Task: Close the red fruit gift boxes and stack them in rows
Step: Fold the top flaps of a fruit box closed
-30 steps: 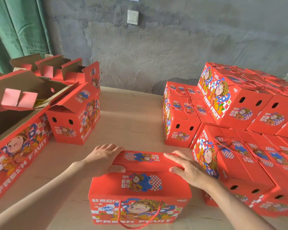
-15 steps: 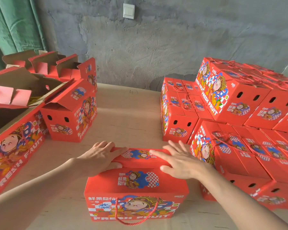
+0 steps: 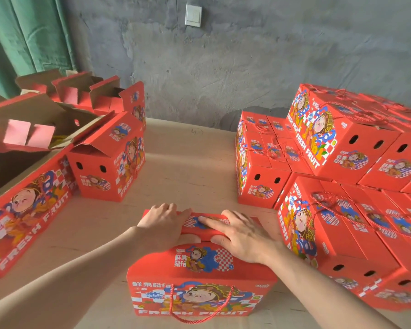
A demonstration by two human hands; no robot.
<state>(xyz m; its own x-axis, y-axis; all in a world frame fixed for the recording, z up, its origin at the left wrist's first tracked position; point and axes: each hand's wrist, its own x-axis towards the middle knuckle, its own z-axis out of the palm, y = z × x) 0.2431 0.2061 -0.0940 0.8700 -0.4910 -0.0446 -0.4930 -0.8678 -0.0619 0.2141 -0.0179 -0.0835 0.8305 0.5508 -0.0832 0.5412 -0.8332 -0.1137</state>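
Note:
A red fruit gift box (image 3: 199, 279) with a cartoon figure and a red rope handle stands on the table right in front of me. Both of my hands lie on its far top flap (image 3: 209, 225). My left hand (image 3: 164, 224) presses the flap's left part, its thumb on the near edge. My right hand (image 3: 241, 235) lies flat over the flap's right part with fingers stretched to the left. Closed red boxes (image 3: 342, 143) are stacked in rows on the right. Open red boxes (image 3: 109, 157) stand on the left.
A large open box (image 3: 29, 203) with raised flaps fills the near left. The wooden table (image 3: 188, 167) shows bare between the left and right boxes. A grey concrete wall with a white switch (image 3: 193, 15) and a green curtain (image 3: 29, 36) stand behind.
My right hand slid left along the top flap toward my left hand, and the two thumbs now nearly meet. The flap lies lower on the box.

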